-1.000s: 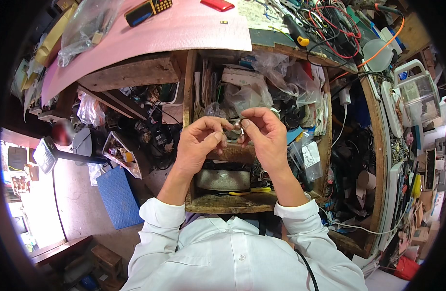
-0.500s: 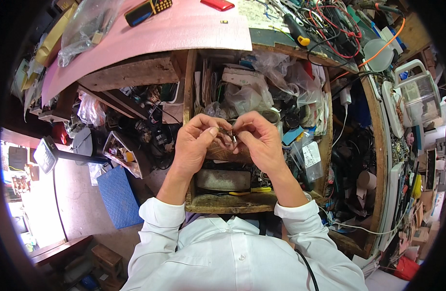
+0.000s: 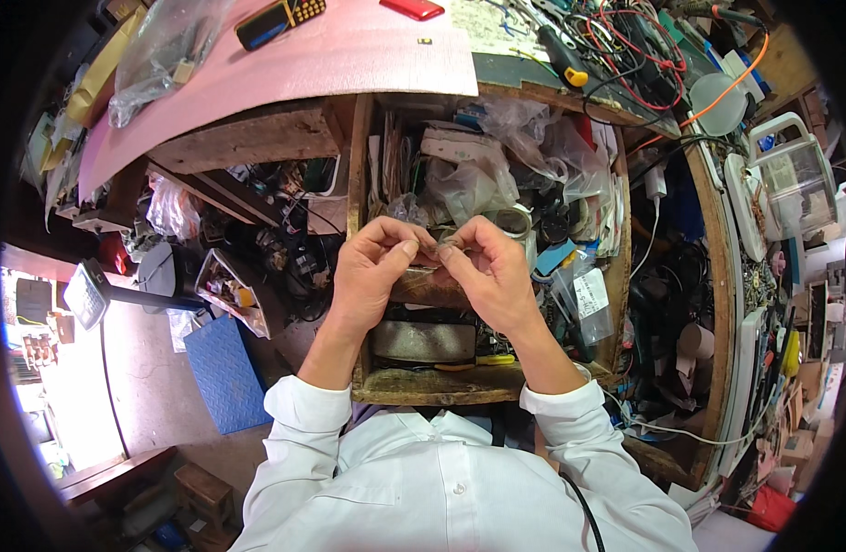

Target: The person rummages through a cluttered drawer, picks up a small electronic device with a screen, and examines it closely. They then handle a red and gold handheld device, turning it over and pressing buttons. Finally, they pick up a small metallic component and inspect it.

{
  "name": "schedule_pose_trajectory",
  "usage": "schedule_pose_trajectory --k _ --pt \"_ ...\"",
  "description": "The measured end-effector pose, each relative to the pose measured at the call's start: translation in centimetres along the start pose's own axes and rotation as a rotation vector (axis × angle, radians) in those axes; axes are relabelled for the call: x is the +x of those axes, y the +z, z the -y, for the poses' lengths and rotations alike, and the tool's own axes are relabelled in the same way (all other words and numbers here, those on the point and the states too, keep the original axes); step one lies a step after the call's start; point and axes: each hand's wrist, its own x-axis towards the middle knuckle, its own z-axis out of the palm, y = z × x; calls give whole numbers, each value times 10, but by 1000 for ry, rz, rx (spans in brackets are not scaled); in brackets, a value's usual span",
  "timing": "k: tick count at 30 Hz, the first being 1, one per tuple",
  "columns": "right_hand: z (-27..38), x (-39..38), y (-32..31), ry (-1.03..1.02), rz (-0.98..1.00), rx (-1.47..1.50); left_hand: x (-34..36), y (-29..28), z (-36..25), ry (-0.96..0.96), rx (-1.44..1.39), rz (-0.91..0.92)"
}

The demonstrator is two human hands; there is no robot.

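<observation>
Above the open wooden drawer [image 3: 423, 388], my left hand [image 3: 375, 267] and my right hand [image 3: 488, 273] meet fingertip to fingertip. Both are closed in a pinch on something small that the fingers mostly cover; its kind cannot be made out. Beneath the hands, the drawer holds crumpled clear plastic bags [image 3: 474, 184], a grey block-shaped piece [image 3: 425, 341] and yellow-handled pliers [image 3: 493, 361]. A blue card-like piece [image 3: 555, 258] lies to the right of my right hand.
A pink sheet [image 3: 349, 57] covers the bench beyond, with a black-and-yellow keypad phone [image 3: 280, 23] and a red flat item [image 3: 412, 9] on it. Tangled wires [image 3: 625, 46] lie far right. A blue platform scale [image 3: 224, 373] stands on the floor at left.
My right fingers have shifted and closed over the small thing, with the thumb moved up beside the left fingertips. The shiny metal part seen between the hands is now hidden.
</observation>
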Motion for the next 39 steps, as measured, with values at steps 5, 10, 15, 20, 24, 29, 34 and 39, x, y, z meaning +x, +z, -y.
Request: schedule_pose_trajectory --k 5,10,15,20,24,29,34,39 --pt "3 2 -1 81 -29 99 0 -1 1 16 73 68" --pt "1 4 0 199 -43 289 -1 4 -3 -2 66 41" --pt "6 4 -4 288 -6 336 -2 4 -5 -9 74 22" --pt "4 4 -4 269 -6 324 -1 5 -7 -10 43 14" --pt "3 5 -1 259 -7 370 0 0 -2 -4 33 11" --pt "-3 5 -4 192 31 335 -3 10 -2 -3 79 54" --pt "-3 3 -3 144 87 241 -3 12 4 9 212 5" --pt "2 4 -4 183 108 309 -1 7 -1 -69 264 15"
